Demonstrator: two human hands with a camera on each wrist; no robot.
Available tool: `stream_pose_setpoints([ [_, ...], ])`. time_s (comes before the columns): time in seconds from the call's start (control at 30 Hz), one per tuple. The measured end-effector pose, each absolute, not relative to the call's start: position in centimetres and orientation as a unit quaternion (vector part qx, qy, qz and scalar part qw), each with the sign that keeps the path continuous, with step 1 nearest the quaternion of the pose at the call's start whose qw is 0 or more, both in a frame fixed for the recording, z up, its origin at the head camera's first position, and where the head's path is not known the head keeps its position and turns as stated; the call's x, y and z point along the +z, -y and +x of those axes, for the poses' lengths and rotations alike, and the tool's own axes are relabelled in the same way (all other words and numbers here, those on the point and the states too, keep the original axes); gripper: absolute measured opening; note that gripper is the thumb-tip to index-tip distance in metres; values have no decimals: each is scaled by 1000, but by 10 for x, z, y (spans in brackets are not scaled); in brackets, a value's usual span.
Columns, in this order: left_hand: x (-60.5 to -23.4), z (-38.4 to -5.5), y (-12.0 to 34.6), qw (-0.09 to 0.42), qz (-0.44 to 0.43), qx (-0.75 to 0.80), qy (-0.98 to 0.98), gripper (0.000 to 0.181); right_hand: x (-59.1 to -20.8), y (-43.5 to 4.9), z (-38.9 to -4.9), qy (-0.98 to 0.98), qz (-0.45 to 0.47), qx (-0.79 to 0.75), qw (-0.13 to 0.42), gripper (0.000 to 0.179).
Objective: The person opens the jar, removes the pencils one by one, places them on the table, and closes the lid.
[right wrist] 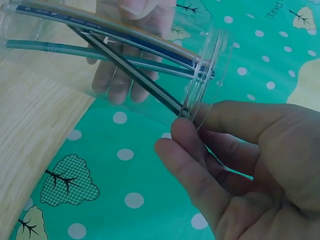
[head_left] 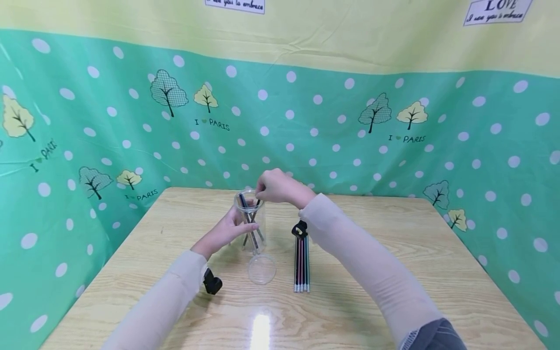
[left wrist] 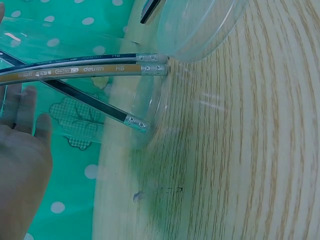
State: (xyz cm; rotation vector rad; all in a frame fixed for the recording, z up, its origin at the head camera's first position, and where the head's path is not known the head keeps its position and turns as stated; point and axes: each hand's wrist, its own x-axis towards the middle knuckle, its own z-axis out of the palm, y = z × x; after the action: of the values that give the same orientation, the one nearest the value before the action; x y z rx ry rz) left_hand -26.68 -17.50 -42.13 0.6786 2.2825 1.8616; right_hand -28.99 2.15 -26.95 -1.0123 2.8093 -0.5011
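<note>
Pinching the dark pencil (right wrist: pixel 150 89), fingers of the right hand (head_left: pixel 280 187) should ease it down gently; the left hand (head_left: pixel 229 228), wrapped round the far jar (head_left: pixel 262 214), best holds steady. Nearer lies the lid (head_left: pixel 262 269); right, loose pencils (head_left: pixel 302 265).

1. The left forearm (head_left: pixel 159 294), in a pale sleeve, reaches from the near left toward the far middle, its wrist (head_left: pixel 202 248) bare
2. The left hand (head_left: pixel 227 228) is wrapped in a hold, its thumb (head_left: pixel 247 227) on the near side pointing right and its fingers (left wrist: pixel 43 127) on the far side
3. The right forearm (head_left: pixel 367 262), also pale-sleeved, with a dark cuff (head_left: pixel 433 336) at its near end, slants from the near right toward the far left
4. The right hand (head_left: pixel 282 187) is farther and higher than the left, close to it but apart, its back upward
5. Its wrist bends downward, and its fingertips (right wrist: pixel 185 131) are drawn together in a pinch
</note>
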Motion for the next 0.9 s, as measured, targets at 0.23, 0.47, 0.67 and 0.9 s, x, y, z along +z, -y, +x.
stream_pose_setpoints([
  [0.23,-418,-264,175,60,214,607,-763,77,-266,-25,-287,-924,-334,-177,57,14],
  [0.47,-415,-262,175,62,207,602,-768,72,-258,-32,-285,-919,-338,-199,36,14],
  [0.67,-418,-264,174,59,206,607,-765,71,-254,-37,-285,-918,-337,-208,7,14],
  [0.9,-418,-264,176,55,217,610,-761,72,-252,-42,-286,-912,-334,-238,-29,12],
])
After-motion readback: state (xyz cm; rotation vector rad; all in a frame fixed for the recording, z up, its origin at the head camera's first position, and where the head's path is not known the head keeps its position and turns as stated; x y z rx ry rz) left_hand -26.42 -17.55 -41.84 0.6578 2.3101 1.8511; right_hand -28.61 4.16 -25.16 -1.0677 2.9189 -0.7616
